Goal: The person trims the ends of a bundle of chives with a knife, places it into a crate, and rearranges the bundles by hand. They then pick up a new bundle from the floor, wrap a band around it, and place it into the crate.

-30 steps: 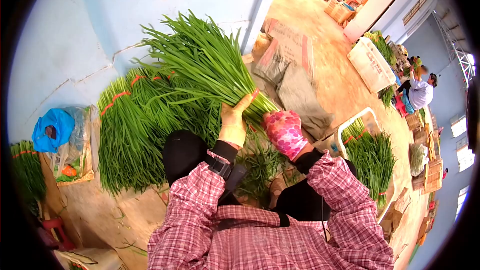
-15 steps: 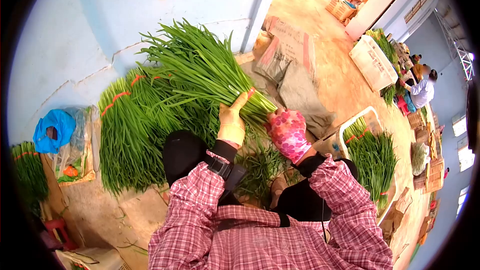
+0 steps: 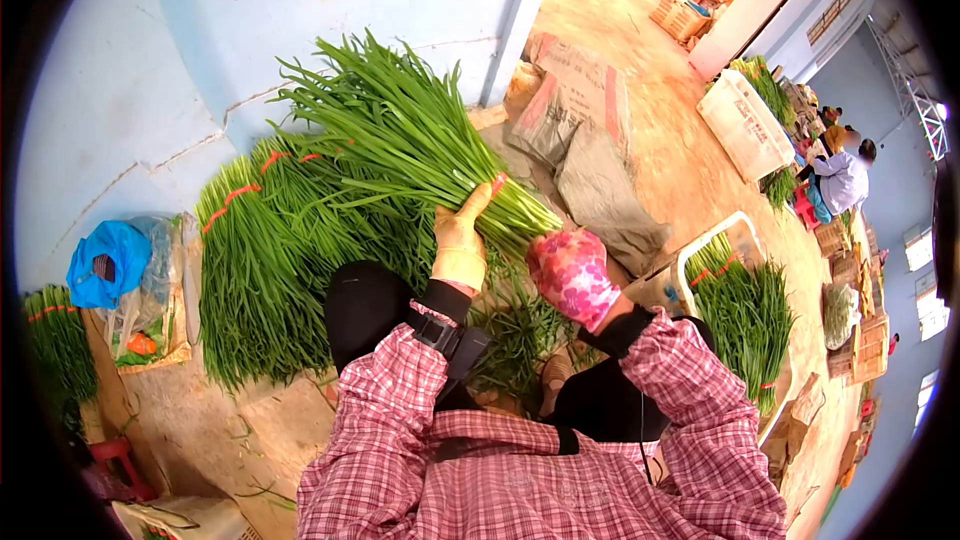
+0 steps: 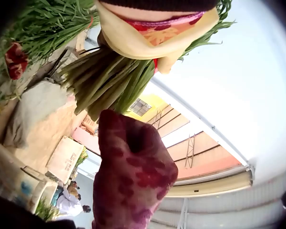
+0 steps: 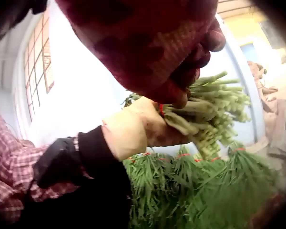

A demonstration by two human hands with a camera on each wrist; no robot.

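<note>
A bundle of long green leafy stalks [image 3: 400, 130] is tilted in front of the body, a red band round it near the cut ends. My left hand [image 3: 460, 245], in a cream glove, grips it beside the band, thumb along the stalks. At the cut ends [image 5: 214, 119] is my right hand [image 3: 574, 275], in a pink flowered glove. Its fingers are curled against the stalk ends in the head view; in the left wrist view the right hand [image 4: 133, 167] is bent just below the ends. Whether it pinches any stalk is hidden.
Banded green bundles [image 3: 255, 280] stand against the wall at left, beside a blue bag [image 3: 108, 262]. Grey sacking [image 3: 600, 190] lies beyond the hands. At right are a crate with more bundles [image 3: 740, 320], a white crate [image 3: 745, 130] and a seated person [image 3: 842, 180].
The bundle's leafy end has dipped a little from its place a second ago. My right hand has shifted slightly down, its fingers more curled at the stalk ends.
</note>
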